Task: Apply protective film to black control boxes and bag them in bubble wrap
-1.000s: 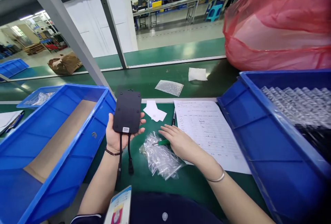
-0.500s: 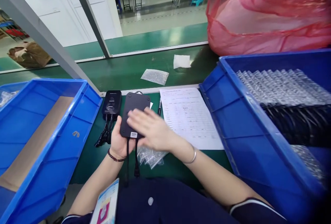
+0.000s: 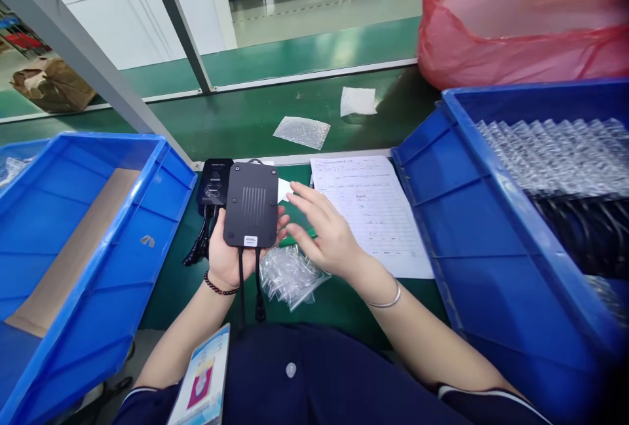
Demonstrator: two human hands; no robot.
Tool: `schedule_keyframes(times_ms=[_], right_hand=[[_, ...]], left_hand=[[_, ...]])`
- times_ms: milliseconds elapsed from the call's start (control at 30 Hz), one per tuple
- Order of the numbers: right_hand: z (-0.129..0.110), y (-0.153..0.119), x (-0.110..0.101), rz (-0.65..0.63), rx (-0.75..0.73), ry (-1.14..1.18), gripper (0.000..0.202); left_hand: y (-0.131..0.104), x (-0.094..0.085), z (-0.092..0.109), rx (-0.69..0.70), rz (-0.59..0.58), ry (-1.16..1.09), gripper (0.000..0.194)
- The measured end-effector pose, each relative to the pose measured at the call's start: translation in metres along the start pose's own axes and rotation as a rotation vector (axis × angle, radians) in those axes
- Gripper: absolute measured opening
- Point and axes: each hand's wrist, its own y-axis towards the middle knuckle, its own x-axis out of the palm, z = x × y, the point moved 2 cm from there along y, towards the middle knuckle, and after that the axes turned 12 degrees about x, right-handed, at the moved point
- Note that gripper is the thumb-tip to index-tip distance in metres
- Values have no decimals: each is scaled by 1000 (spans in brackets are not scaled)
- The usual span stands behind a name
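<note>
My left hand holds a flat black device from below, its fingertips showing at the right edge. Screws, a ribbed centre and a small white label face up, and two black cables hang from its near end. To the right of the device is my right hand, fingers apart, holding nothing. A second black device with cables lies on the green table just left of the held one. Clear plastic bags lie below, between my hands.
A printed sheet lies right of centre. Blue bins stand left and right; the right one holds bubble-wrapped items. Bubble wrap and a white packet lie behind. A pink bag sits at the back right.
My right hand has moved off the black device to its right, uncovering the device's face. The view has shifted slightly.
</note>
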Motion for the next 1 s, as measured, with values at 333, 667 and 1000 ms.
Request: schedule_keyframes(times_ms=[333, 667, 1000], right_hand=[[-5, -21, 10, -533, -107, 156, 22], [57, -23, 11, -568, 408, 71, 24], [52, -31, -3, -268, 939, 812, 20]], left_hand=[[-1, -3, 33, 258, -32, -26, 74], [-5, -8, 33, 100, 18, -282, 54], [0, -11, 54, 258, 136, 147, 60]])
